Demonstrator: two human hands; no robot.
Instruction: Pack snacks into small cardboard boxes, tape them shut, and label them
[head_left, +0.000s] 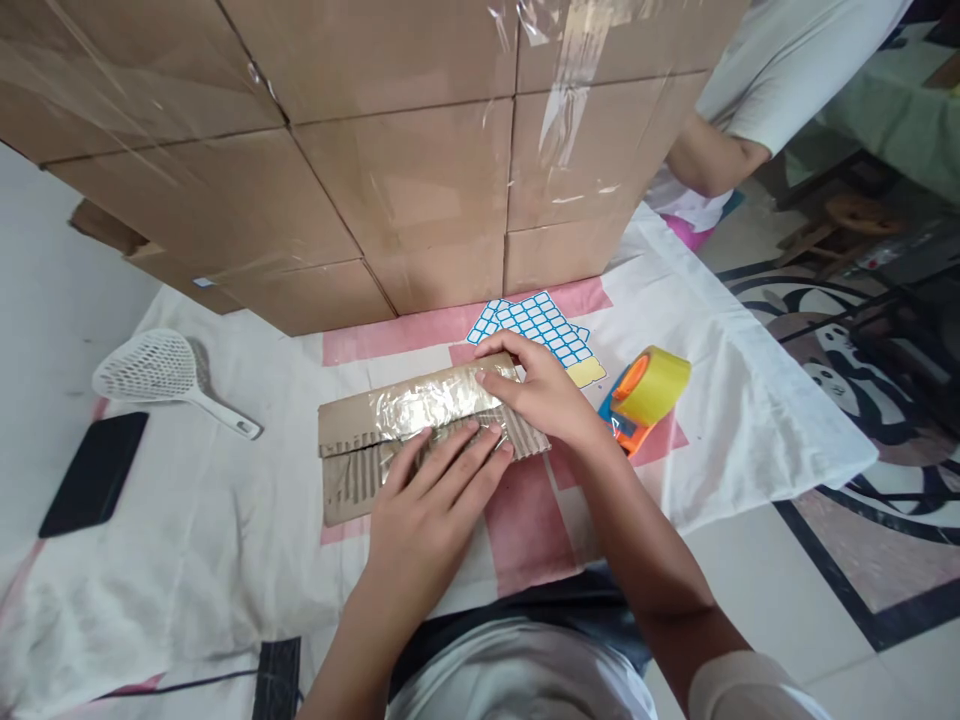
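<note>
A flat strip of corrugated cardboard (352,425), covered with shiny clear tape, lies on a white and pink cloth (225,560). My left hand (435,505) lies flat on its lower half with the fingers stretched out and pressed down. My right hand (536,385) rests on the strip's right end, fingers curled lightly over the taped edge. Neither hand grips anything.
A wall of stacked cardboard boxes (375,160) wrapped in clear film stands behind. Blue label sheets (551,325) and a yellow tape roll on an orange dispenser (645,395) lie to the right. A white slotted scoop (161,375) and a black phone (94,470) lie left. Another person's arm (712,155) is at the back right.
</note>
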